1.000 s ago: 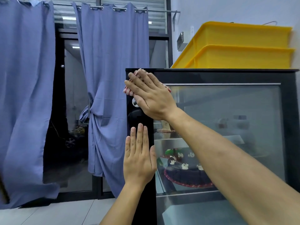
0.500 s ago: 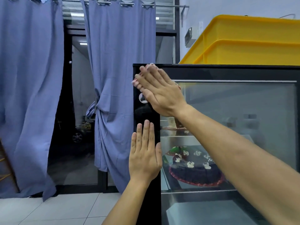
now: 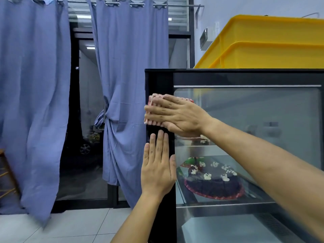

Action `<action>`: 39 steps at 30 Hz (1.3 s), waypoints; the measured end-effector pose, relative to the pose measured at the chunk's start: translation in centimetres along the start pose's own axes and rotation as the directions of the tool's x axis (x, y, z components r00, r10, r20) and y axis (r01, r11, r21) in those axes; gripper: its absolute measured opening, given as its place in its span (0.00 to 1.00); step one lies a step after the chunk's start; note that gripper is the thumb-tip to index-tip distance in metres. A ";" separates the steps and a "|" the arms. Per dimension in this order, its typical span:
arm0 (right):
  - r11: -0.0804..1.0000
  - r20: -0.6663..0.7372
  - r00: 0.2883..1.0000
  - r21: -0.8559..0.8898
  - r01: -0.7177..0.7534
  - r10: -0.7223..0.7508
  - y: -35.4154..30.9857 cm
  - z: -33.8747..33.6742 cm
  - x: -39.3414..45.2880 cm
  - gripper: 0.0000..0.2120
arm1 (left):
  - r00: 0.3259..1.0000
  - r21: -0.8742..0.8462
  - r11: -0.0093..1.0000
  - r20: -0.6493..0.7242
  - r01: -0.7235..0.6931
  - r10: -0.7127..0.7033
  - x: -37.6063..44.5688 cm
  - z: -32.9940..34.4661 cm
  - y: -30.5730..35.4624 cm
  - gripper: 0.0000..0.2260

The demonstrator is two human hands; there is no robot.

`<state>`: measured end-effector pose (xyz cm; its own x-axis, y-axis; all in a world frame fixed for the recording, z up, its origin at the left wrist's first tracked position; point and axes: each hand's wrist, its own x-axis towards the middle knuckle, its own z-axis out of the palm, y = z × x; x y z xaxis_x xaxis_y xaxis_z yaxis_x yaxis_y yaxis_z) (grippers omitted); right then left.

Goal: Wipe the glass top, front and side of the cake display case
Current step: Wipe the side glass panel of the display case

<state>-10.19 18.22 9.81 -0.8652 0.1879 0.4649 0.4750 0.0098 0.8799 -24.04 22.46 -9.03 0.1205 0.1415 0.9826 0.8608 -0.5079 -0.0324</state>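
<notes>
The cake display case (image 3: 245, 79) fills the right half of the view, with a black frame and a large glass panel. My right hand (image 3: 177, 114) lies flat, fingers straight, and presses a folded red-and-white striped cloth (image 3: 152, 109) against the case's black left post, at the edge of the glass. Just below it my left hand (image 3: 157, 169) rests flat on the same post with its fingers straight and pointing up. Inside the case a dark chocolate cake (image 3: 213, 181) with white decorations sits on a shelf.
Two stacked yellow plastic crates (image 3: 270, 46) stand on the case's top at the right. Blue curtains (image 3: 129, 85) hang to the left over a dark glass doorway. White floor tiles (image 3: 70, 227) lie below, and a wooden piece (image 3: 7, 174) shows at the far left edge.
My right hand has slid the cloth down the black post from the case's top corner to just above my left hand. The left hand has stayed flat on the post.
</notes>
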 end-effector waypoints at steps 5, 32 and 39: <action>0.994 -0.016 0.994 0.033 -0.104 0.105 -1.3 0.4 0.4 0.26 | 1.000 0.022 1.000 -0.010 -0.005 0.005 0.0 0.0 0.1 0.29; 0.812 -0.198 0.788 0.091 -0.577 0.582 0.5 0.8 2.2 0.25 | 0.996 -0.057 0.995 0.035 -0.086 0.088 1.0 -1.1 -1.1 0.30; 0.616 -0.155 0.598 0.139 -0.775 0.787 -0.7 0.9 0.4 0.26 | 0.985 -0.107 0.980 -0.061 -0.169 0.163 14.0 -3.9 -1.3 0.31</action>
<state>-10.72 19.15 9.35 -0.1683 -0.0326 0.9852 0.9857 -0.0026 0.1683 -25.38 21.73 5.53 0.2290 0.0051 0.9734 0.7700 -0.6127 -0.1780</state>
